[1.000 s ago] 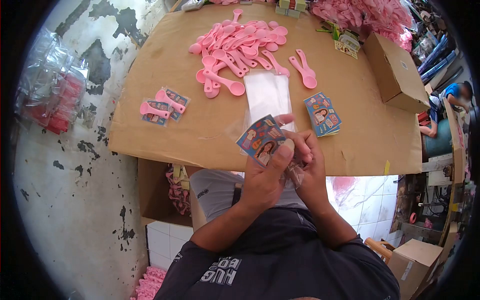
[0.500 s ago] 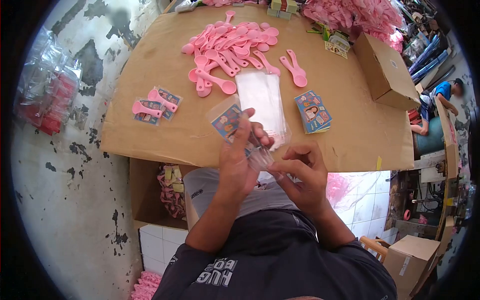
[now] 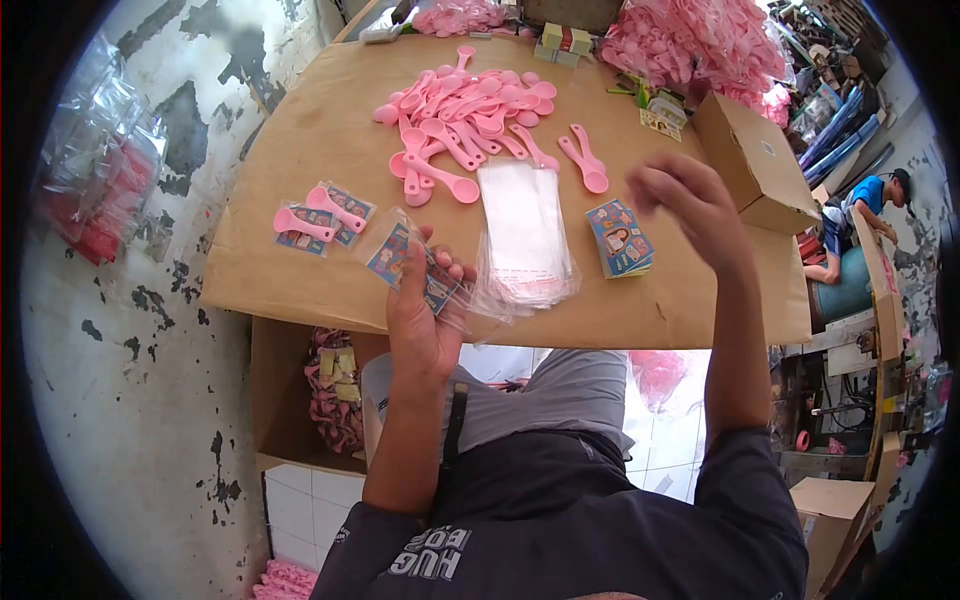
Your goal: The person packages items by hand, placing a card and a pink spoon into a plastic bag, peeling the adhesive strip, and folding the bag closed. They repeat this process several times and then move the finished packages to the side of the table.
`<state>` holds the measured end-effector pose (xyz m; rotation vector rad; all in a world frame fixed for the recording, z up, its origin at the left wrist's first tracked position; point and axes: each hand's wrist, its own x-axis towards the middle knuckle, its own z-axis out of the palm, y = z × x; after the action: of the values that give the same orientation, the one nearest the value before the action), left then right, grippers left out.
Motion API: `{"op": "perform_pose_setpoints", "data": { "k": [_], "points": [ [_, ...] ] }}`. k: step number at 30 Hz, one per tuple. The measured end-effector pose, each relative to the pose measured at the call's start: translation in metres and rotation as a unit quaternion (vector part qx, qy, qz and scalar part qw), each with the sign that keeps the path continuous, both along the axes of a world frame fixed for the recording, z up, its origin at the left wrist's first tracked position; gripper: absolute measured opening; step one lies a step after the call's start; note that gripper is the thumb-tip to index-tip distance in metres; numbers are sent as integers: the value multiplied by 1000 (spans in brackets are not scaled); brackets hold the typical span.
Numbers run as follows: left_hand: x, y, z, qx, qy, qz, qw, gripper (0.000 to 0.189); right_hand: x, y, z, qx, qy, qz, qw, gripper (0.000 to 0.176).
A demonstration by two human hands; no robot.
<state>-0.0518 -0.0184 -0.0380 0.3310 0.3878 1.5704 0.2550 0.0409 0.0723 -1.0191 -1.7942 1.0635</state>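
My left hand (image 3: 428, 300) holds a clear plastic bag with a blue printed card (image 3: 392, 255) inside, at the table's near edge. My right hand (image 3: 685, 200) is raised to the right, above the stack of blue cards (image 3: 622, 240); its fingers are curled and blurred, and whether they hold anything is hidden. Between the hands lies a pile of clear bags (image 3: 525, 225). A heap of pink spoons (image 3: 470, 105) lies behind them, with a pair of pink spoons (image 3: 586, 160) to its right. Two bagged cards with pink spoons (image 3: 310, 225) rest on the left.
An open cardboard box (image 3: 755, 165) stands at the table's right edge. Bagged pink spoons (image 3: 695, 45) are piled at the back right, near yellow stacks (image 3: 562, 42). Plastic bags (image 3: 100, 160) hang on the left wall. Another person (image 3: 868, 205) sits at far right.
My right hand has left the bag and moved up and right. My left hand has moved left with the bagged card. The view has shifted slightly.
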Motion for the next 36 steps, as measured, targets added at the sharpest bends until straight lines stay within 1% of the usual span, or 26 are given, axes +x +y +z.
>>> {"op": "perform_pose_setpoints", "data": {
  "k": [1, 2, 3, 4, 5, 7, 8, 10, 11, 13, 17, 19, 23, 25, 26, 28, 32, 34, 35, 36],
  "points": [
    [0, -2, -3, -10, -5, 1, 1000, 38, 1, 15, -6, 79, -206, -127, 967, 23],
    [-1, -2, -5, -18, -9, 0, 1000, 38, 4, 31, -23, 85, -207, -129, 966, 23],
    [-3, -3, -7, -11, -10, -3, 1000, 38, 9, 48, -44, 192, -273, -149, 931, 26],
    [-4, -4, -9, -13, -12, -3, 1000, 36, 7, 55, -45, 297, -336, -165, 879, 30],
    [-4, -4, -10, -17, -16, 0, 1000, 34, 6, 60, -45, 304, -338, -166, 875, 30],
    [-3, -3, -11, -6, -12, -1, 1000, 33, -24, 64, -40, 115, -319, -123, 933, 35],
    [-3, -3, -11, -2, -3, -3, 1000, 33, -31, 70, -42, 119, -319, -122, 932, 35],
    [-2, -3, -10, -2, 5, -3, 1000, 33, -40, 86, -57, 235, -403, -126, 875, 31],
    [-1, -2, -9, -5, 12, -5, 1000, 33, -44, 93, -64, 237, -402, -128, 875, 31],
    [-1, -1, -9, -1, 10, -4, 1000, 35, -48, 108, -77, 264, -433, -156, 848, 29],
    [-1, -3, -9, 2, 23, -6, 1000, 36, -46, 127, -83, 259, -426, -131, 857, 23],
    [-1, -4, -10, 2, 25, -7, 1000, 37, -45, 128, -82, 181, -439, -160, 865, 22],
    [0, -1, -11, 2, 32, -16, 999, 38, -32, 141, -87, 191, -431, -151, 869, 21],
    [1, 1, -12, 4, 33, -17, 999, 38, -26, 139, -79, 155, -342, -68, 924, 20],
    [1, 1, -12, 7, 34, -16, 999, 37, -26, 139, -77, 150, -341, -70, 925, 20],
    [0, 1, -13, 8, 34, -20, 999, 38, -21, 141, -78, 112, -291, -61, 948, 17],
    [-1, 0, -15, 34, 39, -23, 998, 35, -15, 139, -81, 85, -292, -62, 951, 16],
    [-2, -1, -14, 33, 41, -24, 998, 36, -10, 134, -76, 176, -262, -67, 947, 19],
    [-2, -2, -14, 34, 43, -23, 998, 36, -5, 132, -72, 173, -262, -66, 947, 19],
    [-3, -2, -13, 31, 42, -22, 998, 36, -3, 126, -60, 177, -232, -112, 950, 20]
  ]
}}
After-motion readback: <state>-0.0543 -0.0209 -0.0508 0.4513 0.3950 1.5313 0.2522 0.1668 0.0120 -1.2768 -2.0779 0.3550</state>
